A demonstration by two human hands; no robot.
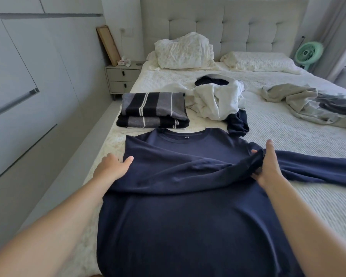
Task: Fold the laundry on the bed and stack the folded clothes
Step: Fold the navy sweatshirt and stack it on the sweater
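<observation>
A navy long-sleeved shirt (188,216) lies flat on the white bed (288,124), collar away from me. Its left sleeve is folded across the chest; its right sleeve stretches out to the right. My left hand (112,166) rests with relaxed fingers on the shirt's left edge. My right hand (268,166) grips the cuff of the folded sleeve near the right shoulder. Behind the collar sits a stack of folded striped grey-and-black clothes (152,110).
A heap of unfolded white and dark clothes (216,100) lies mid-bed, grey garments (308,104) to the right. Pillows (184,50) lean at the headboard. A nightstand (122,78) and wardrobe doors stand left; a green fan (308,52) stands far right.
</observation>
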